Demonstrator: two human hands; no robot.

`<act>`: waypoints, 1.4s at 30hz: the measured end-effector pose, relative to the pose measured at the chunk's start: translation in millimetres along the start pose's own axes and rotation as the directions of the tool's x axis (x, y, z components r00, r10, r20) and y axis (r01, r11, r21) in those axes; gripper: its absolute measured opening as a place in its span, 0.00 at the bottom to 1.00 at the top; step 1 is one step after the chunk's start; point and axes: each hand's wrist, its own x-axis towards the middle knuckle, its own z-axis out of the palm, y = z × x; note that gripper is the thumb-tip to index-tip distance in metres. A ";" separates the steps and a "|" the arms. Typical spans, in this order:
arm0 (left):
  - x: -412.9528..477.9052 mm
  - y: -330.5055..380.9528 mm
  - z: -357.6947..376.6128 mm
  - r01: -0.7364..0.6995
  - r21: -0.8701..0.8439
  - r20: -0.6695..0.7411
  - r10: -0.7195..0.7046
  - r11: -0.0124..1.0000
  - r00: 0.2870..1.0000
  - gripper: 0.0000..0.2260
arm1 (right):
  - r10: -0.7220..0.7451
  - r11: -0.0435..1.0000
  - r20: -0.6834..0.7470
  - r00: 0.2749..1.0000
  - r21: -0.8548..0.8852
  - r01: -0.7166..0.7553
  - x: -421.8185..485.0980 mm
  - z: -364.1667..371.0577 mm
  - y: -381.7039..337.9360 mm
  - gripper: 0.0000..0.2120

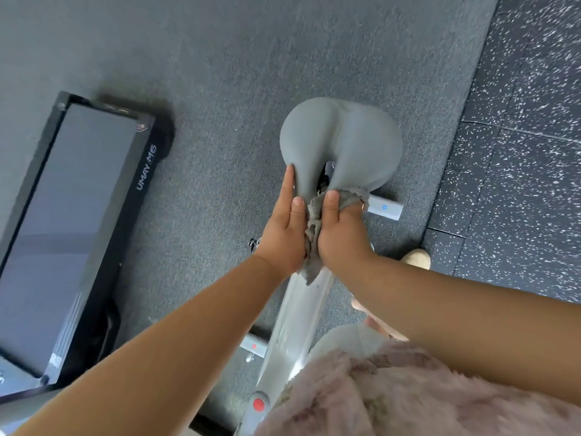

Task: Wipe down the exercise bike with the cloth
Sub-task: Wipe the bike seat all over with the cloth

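I have my left hand (284, 226) laid flat, fingers straight, against the left side of the grey saddle (342, 140). My right hand (341, 234) grips the grey cloth (312, 215) bunched over the saddle's nose. The white exercise bike (297, 322) stands on grey carpet (220, 58). Speckled rubber tiles (518, 152) lie to the right and a black treadmill (72, 231) to the left.

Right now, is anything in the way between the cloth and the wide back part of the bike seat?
Nothing visible. The right hand grips the cloth against the narrow front of the seat, whose top lies bare to its wide end. The left hand rests flat on the nose's left side, off that path.
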 end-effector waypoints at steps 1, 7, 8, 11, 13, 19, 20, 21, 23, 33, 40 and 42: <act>0.3 -0.4 0.2 -0.003 0.005 0.003 0.003 1.000 1.000 0.27 | -0.003 1.000 -0.031 1.000 -0.008 0.003 2.6 -1.1 -2.7 0.31; 0.8 4.0 -2.5 0.047 -0.010 0.049 -0.047 0.999 0.998 0.23 | 0.028 0.999 0.042 0.999 0.017 -0.029 -15.8 -0.5 -9.5 0.39; 1.6 4.5 -4.9 0.064 -0.019 0.082 -0.062 0.998 0.995 0.22 | 0.047 0.999 0.154 0.987 -0.022 -0.044 -27.2 -3.5 -4.5 0.35; 3.0 4.6 -13.4 0.081 0.024 0.143 -0.084 0.996 0.986 0.26 | 0.017 1.000 0.218 0.976 -0.009 -0.015 -50.9 -5.3 7.5 0.26; 4.0 5.0 -16.0 0.100 0.007 0.151 -0.100 0.995 0.983 0.29 | -0.022 1.000 0.194 0.981 -0.005 0.023 -44.9 -8.4 3.0 0.25; 7.1 24.9 -6.3 0.190 -0.069 -0.026 -0.193 0.979 0.981 0.30 | 0.105 0.994 -0.159 0.982 0.044 -0.099 9.6 -3.4 -21.9 0.49; 8.5 30.1 -3.0 0.175 -0.034 -0.056 -0.176 0.984 0.983 0.28 | 0.091 0.995 -0.152 0.984 0.063 -0.082 7.6 0.3 -17.2 0.48; 10.2 35.6 -0.6 0.168 -0.010 -0.082 -0.169 0.986 0.982 0.26 | 0.086 0.994 -0.112 0.990 0.074 -0.078 -2.3 1.0 -15.2 0.41; 15.4 45.7 4.6 0.173 0.002 -0.121 -0.172 0.985 0.978 0.25 | 0.054 0.994 0.078 0.995 0.090 -0.061 -15.5 -2.6 -6.6 0.25; 13.9 34.2 19.7 0.113 0.230 -0.262 -0.050 0.967 0.964 0.28 | -0.103 0.978 -0.277 0.955 0.146 0.148 39.1 -41.1 -34.2 0.31; 18.8 42.0 20.7 0.154 0.368 -0.281 -0.048 0.917 0.958 0.30 | -0.165 0.985 -0.183 0.969 0.014 0.171 52.5 -55.6 -42.4 0.35; 23.1 48.1 25.8 0.150 0.470 -0.315 0.007 0.870 0.949 0.33 | -0.257 0.962 -0.159 0.953 -0.133 0.238 67.6 -73.7 -60.4 0.29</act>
